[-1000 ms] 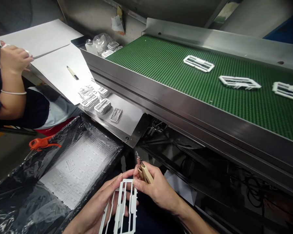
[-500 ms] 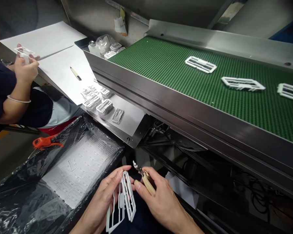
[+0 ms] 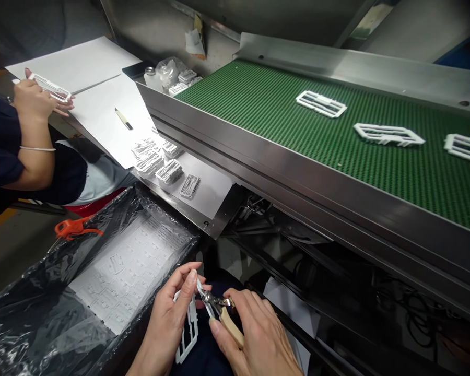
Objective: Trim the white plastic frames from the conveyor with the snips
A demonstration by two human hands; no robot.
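Observation:
Between the fingers and thumb of my left hand [image 3: 171, 313] are white plastic frames [image 3: 188, 339], slatted pieces hanging downward. My right hand [image 3: 254, 329] is wrapped round a pair of nippers [image 3: 231, 326] with cream handles. The metal jaws of the nippers reach the upper part of a white frame beside my left fingertips; whether they are closed on it I cannot tell. More white frames [image 3: 321, 104] lie on the green conveyor belt [image 3: 258, 104]. Piled white frames [image 3: 169, 171] rest on the ledge by the conveyor.
A bin lined with black plastic [image 3: 35, 297] stands at the left, holding a white sheet of moulded parts [image 3: 117, 277]. An orange air gun [image 3: 76, 228] hangs on its edge. A co-worker's hand [image 3: 33, 96] holds a white frame at the far left. A cream-handled tool [image 3: 123, 119] lies on white paper.
The nippers have swung down and left against the frame, and my left hand has turned the frames. The co-worker's hands have shifted their own frame.

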